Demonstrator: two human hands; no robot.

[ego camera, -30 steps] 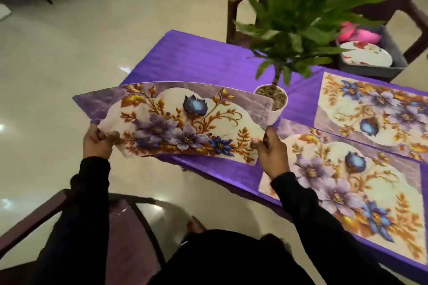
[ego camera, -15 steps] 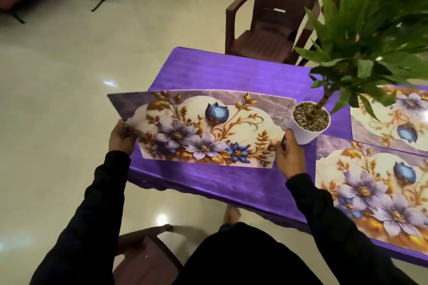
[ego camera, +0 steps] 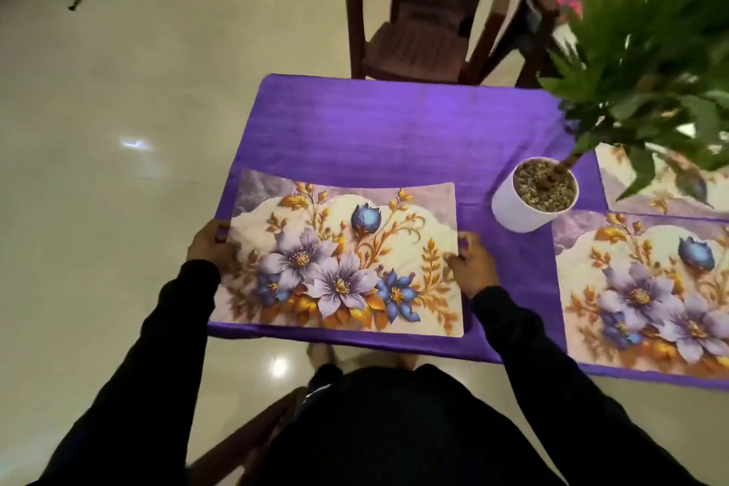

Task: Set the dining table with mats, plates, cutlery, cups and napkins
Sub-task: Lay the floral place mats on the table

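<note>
A person in black sleeves leans over a table draped in a ribbed purple cloth (ego camera: 394, 130), each hand at one short edge of a rectangular floral placemat (ego camera: 339, 260) lying at the table's near-left corner. The left hand (ego camera: 209, 245) grips its edge with curled fingers; the right hand (ego camera: 471, 264) appears to pinch the opposite edge. Two matching mats (ego camera: 647, 288) lie right of a white potted plant (ego camera: 532, 195).

Purple tablecloth (ego camera: 394, 130), mat (ego camera: 339, 256) with purple-blue flowers and gold leaves, white pot (ego camera: 513, 209).
</note>
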